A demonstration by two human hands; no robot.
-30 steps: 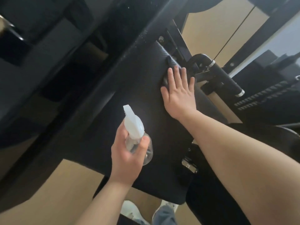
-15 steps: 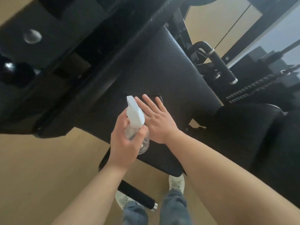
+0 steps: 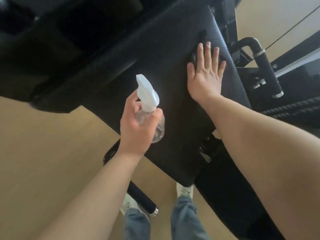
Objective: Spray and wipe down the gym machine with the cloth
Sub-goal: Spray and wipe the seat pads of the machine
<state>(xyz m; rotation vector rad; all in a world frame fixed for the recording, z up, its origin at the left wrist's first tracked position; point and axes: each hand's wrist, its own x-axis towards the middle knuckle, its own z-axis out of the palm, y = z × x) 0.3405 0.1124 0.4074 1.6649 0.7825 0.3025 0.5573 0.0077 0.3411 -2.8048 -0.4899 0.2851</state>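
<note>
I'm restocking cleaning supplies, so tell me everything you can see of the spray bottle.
The spray bottle has a white plastic trigger head on a clear, rounded body; its fill level is unclear. The left hand grips its neck and body, holding it tilted before the black pad, nozzle pointing away from the person.

Clear spray bottle [image 3: 149,99], white head, black machine pad [image 3: 164,49], apparently dark cloth [image 3: 200,37] flat on it
</note>
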